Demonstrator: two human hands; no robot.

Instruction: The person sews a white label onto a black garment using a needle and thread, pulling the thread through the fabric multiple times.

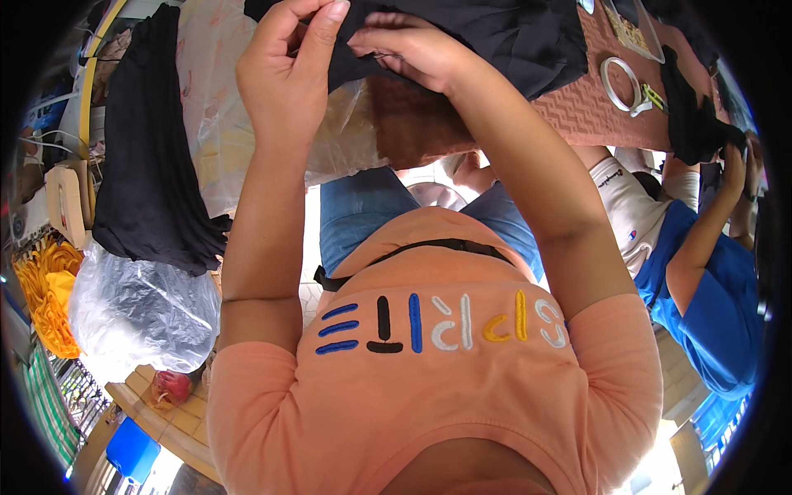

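Note:
At the top of the view, a black cloth (511,41) lies bunched over the table's near edge. My left hand (285,62) is raised at the cloth's left part, thumb pressed to curled fingers. Whatever sits in that pinch is too small or hidden to make out. Close by on the right, my right hand (412,54) has its fingers bent around the cloth's near edge, slightly blurred. A thin dark strand shows by those fingertips. Under the cloth are a clear plastic sheet (346,132) and a brown patterned table cover (569,111).
Another black cloth (144,140) hangs at the left, above a clear plastic bag (144,305) and a yellow bundle (45,289). A white ring (606,74), yellow-green snips (654,97) and a clear tray (652,37) lie right. A co-worker in blue (709,289) handles black cloth (693,124).

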